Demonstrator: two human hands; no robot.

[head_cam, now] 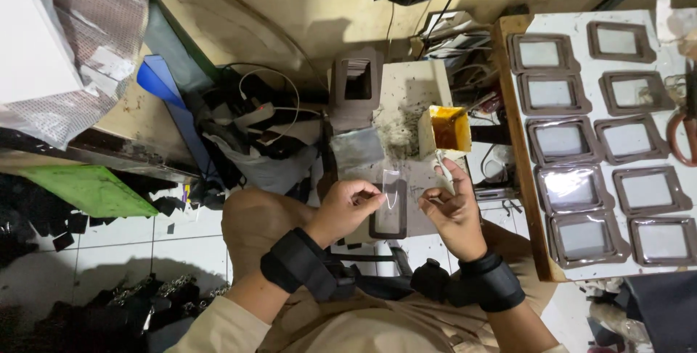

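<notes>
- Seen from above, a seated person works over a small grey work board (406,99) resting above their knees.
- The left hand (347,208) is curled, thumb and forefinger pressed together on the edge of a clear plastic strip (391,192) — the strip stands just above a dark rectangular frame (388,216) with a window cut in it, which lies on the board between the two hands.
- The right hand (451,211) is loosely closed, fingers pinching a thin stick-like tool (441,166) whose tip points up toward a small open box of yellow-orange glue (449,128) (what the tool is exactly cannot be told).
- Both wrists wear black straps (301,262).
- To the right, a white board (581,23) holds rows of finished brown frames (563,140), each with a clear window.
- Red-handled scissors (682,132) lie at the far right edge.
- To the left — a green sheet (91,190), a blue sheet (161,81) and dark offcuts (43,219) on the tiled floor.
</notes>
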